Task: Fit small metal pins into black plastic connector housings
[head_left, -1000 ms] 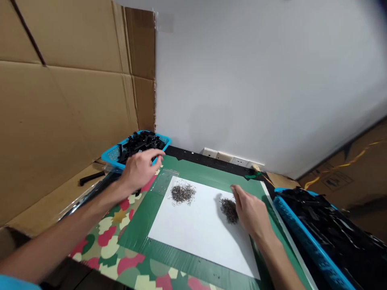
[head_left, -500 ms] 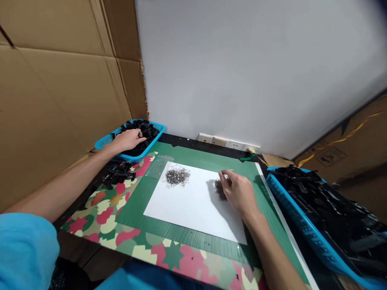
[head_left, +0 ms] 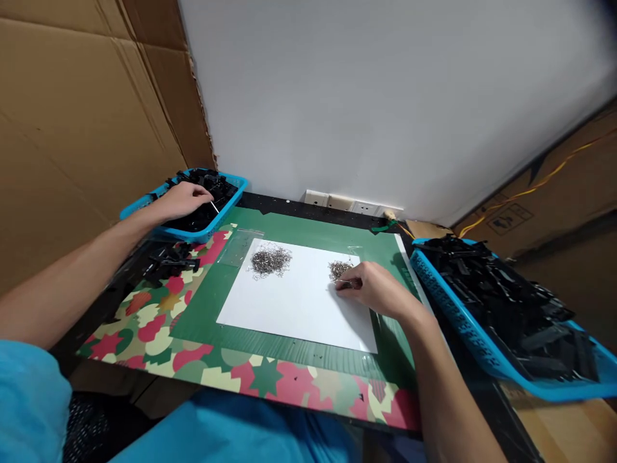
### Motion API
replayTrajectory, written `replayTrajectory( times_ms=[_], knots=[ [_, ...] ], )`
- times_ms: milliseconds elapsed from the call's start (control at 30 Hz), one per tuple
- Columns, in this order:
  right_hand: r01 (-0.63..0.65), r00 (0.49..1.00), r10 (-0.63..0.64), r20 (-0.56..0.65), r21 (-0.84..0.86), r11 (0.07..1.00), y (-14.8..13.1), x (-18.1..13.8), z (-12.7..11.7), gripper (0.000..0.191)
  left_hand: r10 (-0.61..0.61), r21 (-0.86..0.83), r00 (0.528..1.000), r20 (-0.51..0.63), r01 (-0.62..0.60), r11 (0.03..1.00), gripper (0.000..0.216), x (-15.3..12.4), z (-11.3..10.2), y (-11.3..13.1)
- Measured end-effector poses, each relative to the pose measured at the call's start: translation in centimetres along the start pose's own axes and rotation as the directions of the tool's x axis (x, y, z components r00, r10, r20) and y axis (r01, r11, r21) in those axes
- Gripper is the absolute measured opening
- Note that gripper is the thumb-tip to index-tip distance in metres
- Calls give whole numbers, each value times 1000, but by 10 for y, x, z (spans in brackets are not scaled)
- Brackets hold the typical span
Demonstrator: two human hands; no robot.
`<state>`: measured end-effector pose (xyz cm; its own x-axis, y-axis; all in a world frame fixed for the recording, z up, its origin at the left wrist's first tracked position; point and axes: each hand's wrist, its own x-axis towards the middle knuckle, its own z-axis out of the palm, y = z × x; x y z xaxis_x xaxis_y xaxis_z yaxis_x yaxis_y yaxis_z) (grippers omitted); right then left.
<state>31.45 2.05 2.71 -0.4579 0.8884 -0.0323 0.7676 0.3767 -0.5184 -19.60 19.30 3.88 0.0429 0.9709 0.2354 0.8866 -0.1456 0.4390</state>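
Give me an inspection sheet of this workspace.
Surface: white paper sheet on green mat, over multicoloured patterned sheet.
Parts: two piles of thin silvery-brown metallic pieces on the paper; two blue plastic baskets holding black plastic-looking pieces.
Clutter: loose black pieces beside the left basket.
Hands: left hand over the left basket, right hand at the right pile; grips unclear.
Cables: yellow-orange cable at right; pale plug at white sockets.
Surroundings: white wall, brown cardboard panel at left.

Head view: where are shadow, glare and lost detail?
Head view: soft shadow on the white rectangular paper sheet beside the right hand; glints on shiny black pieces in the right blue plastic basket; piled tiny metallic pieces hard to separate; upper right corner dark.
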Motion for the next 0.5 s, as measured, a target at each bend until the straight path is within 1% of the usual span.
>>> replayTrajectory(
  times_ms=[67, 100, 200, 267, 333, 400, 467, 500],
  knots=[
    [1, 1000, -1, -6, -40, 999, -1, 1, 3, 11, 9, -27, 1000, -21, -10, 1000, 21, -5, -5, 7],
    [7, 1000, -7, -4, -59, 998, -1, 1, 4, 12, 10, -36, 999, -51, -12, 999, 20, -7, -8, 10],
    [22, 1000, -21, 8, -99, 995, -3, 1, 6, 13, 0, -68, 980, -199, -14, 998, 18, -11, -20, 21],
    [34, 999, -34, 10, -86, 996, -5, 1, 6, 12, -12, -116, 957, -289, -23, 993, 16, -13, -28, 29],
    [48, 999, -48, -2, -28, 998, -8, 1, 6, 10, -19, -184, 942, -336, -46, 982, 17, -17, -31, 39],
    [57, 998, -56, -12, 62, 996, -11, 1, 5, 9, -19, -277, 937, -349, -84, 957, 19, -27, -28, 54],
    [57, 998, -53, -29, 155, 986, -14, 2, 4, 12, -11, -407, 943, -332, -133, 904, 19, -42, -15, 73],
    [57, 998, -49, -43, 197, 979, -16, 2, 4, 14, 1, -474, 953, -302, -151, 868, 18, -52, -5, 84]
  ],
)
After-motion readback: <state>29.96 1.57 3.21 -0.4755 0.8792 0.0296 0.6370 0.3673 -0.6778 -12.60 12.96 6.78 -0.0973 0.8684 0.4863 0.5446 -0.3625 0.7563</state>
